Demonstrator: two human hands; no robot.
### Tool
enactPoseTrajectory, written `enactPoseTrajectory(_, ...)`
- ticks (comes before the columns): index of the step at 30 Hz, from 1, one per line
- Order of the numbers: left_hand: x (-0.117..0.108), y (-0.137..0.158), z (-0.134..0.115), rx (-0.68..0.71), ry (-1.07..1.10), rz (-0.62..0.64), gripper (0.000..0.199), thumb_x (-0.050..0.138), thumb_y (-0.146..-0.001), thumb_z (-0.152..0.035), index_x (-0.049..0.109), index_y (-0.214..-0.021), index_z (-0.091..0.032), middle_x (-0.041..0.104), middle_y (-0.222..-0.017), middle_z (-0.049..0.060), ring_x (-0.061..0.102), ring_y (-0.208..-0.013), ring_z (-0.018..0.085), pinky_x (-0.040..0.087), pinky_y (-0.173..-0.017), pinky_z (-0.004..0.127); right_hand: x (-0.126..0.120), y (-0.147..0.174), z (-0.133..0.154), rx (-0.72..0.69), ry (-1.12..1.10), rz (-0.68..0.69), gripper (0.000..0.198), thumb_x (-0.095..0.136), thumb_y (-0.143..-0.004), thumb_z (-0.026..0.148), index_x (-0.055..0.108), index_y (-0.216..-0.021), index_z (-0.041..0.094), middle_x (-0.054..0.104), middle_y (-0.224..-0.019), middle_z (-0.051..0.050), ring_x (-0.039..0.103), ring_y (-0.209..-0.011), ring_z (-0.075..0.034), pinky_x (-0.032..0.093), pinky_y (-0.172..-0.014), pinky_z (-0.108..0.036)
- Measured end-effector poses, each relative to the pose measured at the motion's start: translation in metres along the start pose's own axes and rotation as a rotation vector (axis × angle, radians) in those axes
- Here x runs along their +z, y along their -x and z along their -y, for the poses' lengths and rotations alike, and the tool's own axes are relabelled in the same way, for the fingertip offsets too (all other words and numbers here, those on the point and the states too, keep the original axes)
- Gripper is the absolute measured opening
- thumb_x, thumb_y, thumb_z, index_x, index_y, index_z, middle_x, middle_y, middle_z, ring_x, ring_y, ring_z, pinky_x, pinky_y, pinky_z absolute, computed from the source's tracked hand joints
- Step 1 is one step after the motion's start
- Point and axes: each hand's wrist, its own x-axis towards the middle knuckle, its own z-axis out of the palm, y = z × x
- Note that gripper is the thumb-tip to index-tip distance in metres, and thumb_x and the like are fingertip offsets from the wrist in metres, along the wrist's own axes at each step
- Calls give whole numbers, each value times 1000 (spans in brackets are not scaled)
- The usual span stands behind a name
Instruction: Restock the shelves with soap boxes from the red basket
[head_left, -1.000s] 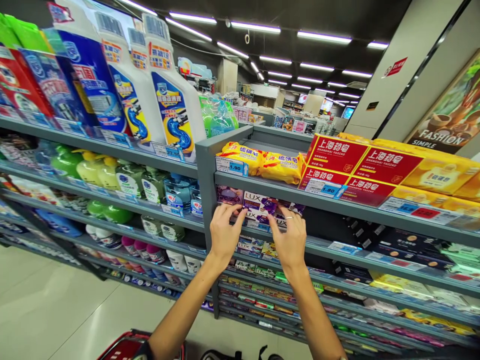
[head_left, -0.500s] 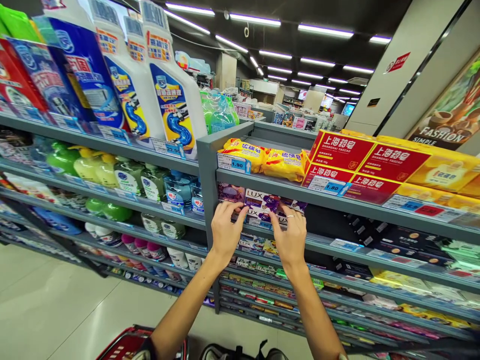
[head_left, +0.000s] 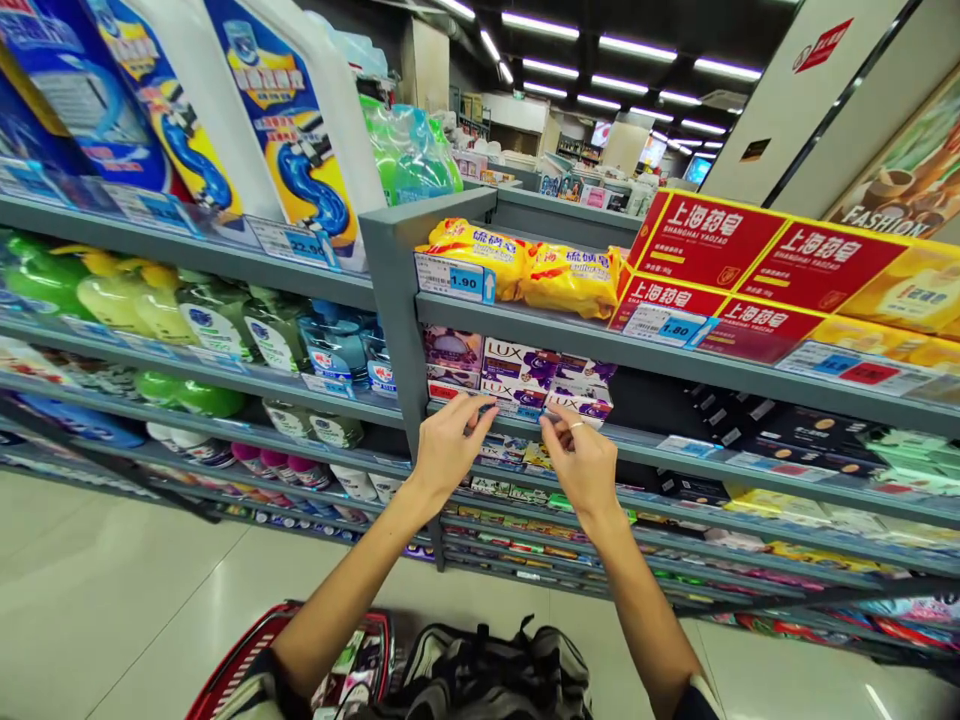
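Found LUX boxes [head_left: 517, 358] stacked on a grey shelf [head_left: 637, 440], just beyond left hand [head_left: 448, 447] and right hand [head_left: 589, 460]. Noted both loosely curled, gripping nothing visible; could not tell whether touching cardboard. Judged light, stiff, slick, easily dented, best held by short ends.

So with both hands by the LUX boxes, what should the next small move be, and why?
Probably a gentle push inward on the lower right LUX box with the right hand: that box seems to sit further forward than the upper right LUX box, and that hand is close to its front. The left hand, which appears to hold nothing, could wait.
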Motion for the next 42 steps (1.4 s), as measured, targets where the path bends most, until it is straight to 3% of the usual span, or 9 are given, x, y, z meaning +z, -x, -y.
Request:
enactPoseTrajectory(7,2,-8,-2,-13,74,1,12,64,-101,-24,73,-106,-18,49,-69,-5,50,-63,12,42,-66,24,0,-9,3,-39,102,30,19,62,-103,30,76,-110,18,76,-73,1,66,-57,-11,42,-57,-24)
enactPoseTrajectory(15,2,-12,-2,-5,-64,40,18,59,-104,-28,74,-104,-18,58,-73,-2,55,-65,13,39,-65,26,3,-17,10,-163,238,20,22,58,-106,29,76,-105,18,85,-92,-4,74,-66,-12,39,-56,-26)
enactPoseTrajectory(20,3,-8,-2,16,-148,26,25,54,-107,-32,75,-108,-19,67,-79,1,62,-69,14,39,-65,26,7,-15,12,-128,310,63,27,52,-108,31,74,-103,18,85,-96,-5,72,-60,-12,34,-53,-28)
enactPoseTrajectory(23,2,-7,-6,2,-95,11,26,54,-106,-33,76,-107,-19,65,-75,1,59,-67,13,41,-66,26,8,-10,15,-62,228,23,28,52,-108,33,75,-103,18,84,-92,-6,72,-62,-12,38,-53,-26)
enactPoseTrajectory(25,-1,-6,-10,-59,25,-50,24,61,-103,-35,77,-109,-19,59,-69,-2,53,-62,12,42,-65,25,7,-8,17,13,116,-71,27,54,-107,35,75,-103,18,82,-83,-5,72,-62,-12,44,-56,-24)
enactPoseTrajectory(29,-5,-8,-18,-342,282,-222,31,72,-95,-38,78,-117,-18,45,-63,-6,39,-55,9,38,-57,24,2,-14,20,157,-20,-231,31,61,-103,43,77,-109,17,74,-69,-2,63,-54,-12,50,-58,-24)
enactPoseTrajectory(32,-3,-11,-19,-444,329,-253,32,73,-93,-41,80,-113,-17,48,-64,-5,39,-56,10,37,-55,25,2,-22,20,202,-59,-181,37,63,-101,47,76,-114,14,69,-62,1,60,-51,-12,50,-58,-24)
enactPoseTrajectory(42,9,-17,-25,-504,400,-276,28,73,-92,-40,79,-105,-16,48,-62,-6,40,-53,8,36,-52,24,13,-31,20,286,-123,-69,40,62,-101,49,76,-112,13,69,-55,1,64,-48,-14,52,-61,-25)
